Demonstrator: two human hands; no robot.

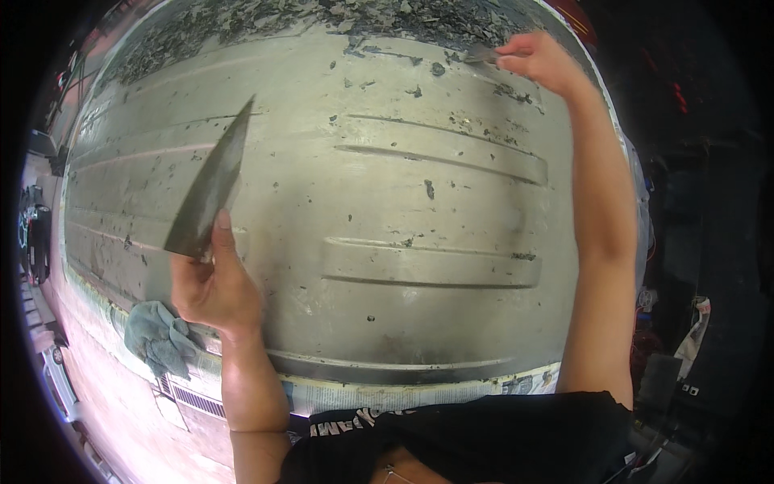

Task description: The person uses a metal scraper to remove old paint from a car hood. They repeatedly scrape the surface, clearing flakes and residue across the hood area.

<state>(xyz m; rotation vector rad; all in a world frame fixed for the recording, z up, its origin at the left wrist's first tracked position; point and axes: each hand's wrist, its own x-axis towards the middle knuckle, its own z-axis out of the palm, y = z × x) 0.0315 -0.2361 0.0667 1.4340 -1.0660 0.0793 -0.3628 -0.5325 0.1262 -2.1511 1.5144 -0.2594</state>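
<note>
Raised on the left, my left hand [216, 294] is closed round the lower end of a flat, dark grey triangular plate [211, 181]. Its thumb lies along the plate's face, and the tip points up and away from me. My right hand [548, 66] reaches to the far right, fingers pinched on a small thin scraper [482, 56]; most of this tool is blurred or hidden. The scraper is at the edge of a pile of dark paint flakes [387, 20]. Under both hands spreads a ribbed, bare metal vehicle roof [435, 214] dotted with loose flakes.
Near my left wrist a grey-green cloth [160, 337] hangs over the roof's edge. Newspaper masking [355, 398] runs along the near side. Pale floor [121, 375] shows at left, with parked cars [58, 377] beyond. Dark equipment [665, 379] stands at right.
</note>
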